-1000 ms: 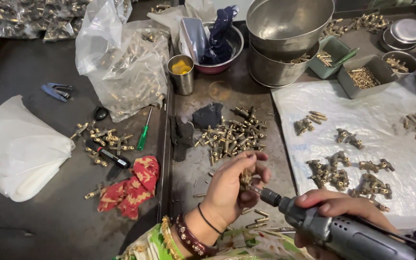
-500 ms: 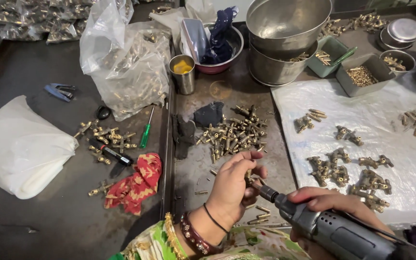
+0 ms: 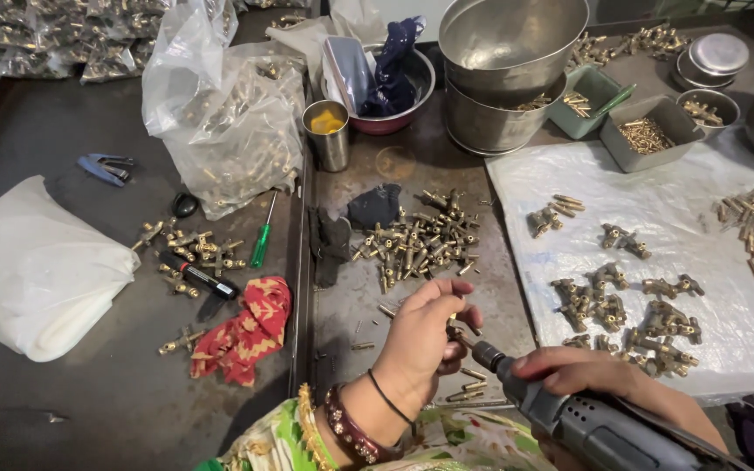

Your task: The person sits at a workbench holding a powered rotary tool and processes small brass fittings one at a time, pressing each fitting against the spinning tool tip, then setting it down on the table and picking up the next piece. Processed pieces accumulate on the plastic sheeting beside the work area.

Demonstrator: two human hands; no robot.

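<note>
Head view, looking down on a dark metal table (image 3: 115,410).

Left hand (image 3: 425,336) low in the middle, fingers curled, grip clenched around a small brass fitting (image 3: 457,324) pinched at the fingertips; only a sliver of the piece visible. Beaded bracelets and a thin dark band on the wrist.

Right hand (image 3: 582,371) low and to the right, grip wrapped around the body of a grey power driver (image 3: 586,419), nose of the tool aimed up-left and meeting the brass fitting at the left fingertips.

Just beyond the left hand, a loose pile of brass parts (image 3: 416,240) on the bare table, a dark cloth scrap (image 3: 373,208) beside it. A few stray parts near the wrist.

To the right, a white plastic sheet (image 3: 656,201) carrying clusters of assembled fittings (image 3: 621,305), with a row of brass pieces at the far right edge.

At the back, stacked steel bowls (image 3: 503,61), a red-rimmed bowl with blue cloth (image 3: 390,74), a small steel cup (image 3: 327,131), a green tray (image 3: 588,100) and a grey tray (image 3: 647,131) of small parts.

On the left half, clear plastic bags of parts (image 3: 220,113), a green screwdriver (image 3: 262,240), a red patterned rag (image 3: 246,336), a white bundle (image 3: 32,270), blue clips (image 3: 102,167).
</note>
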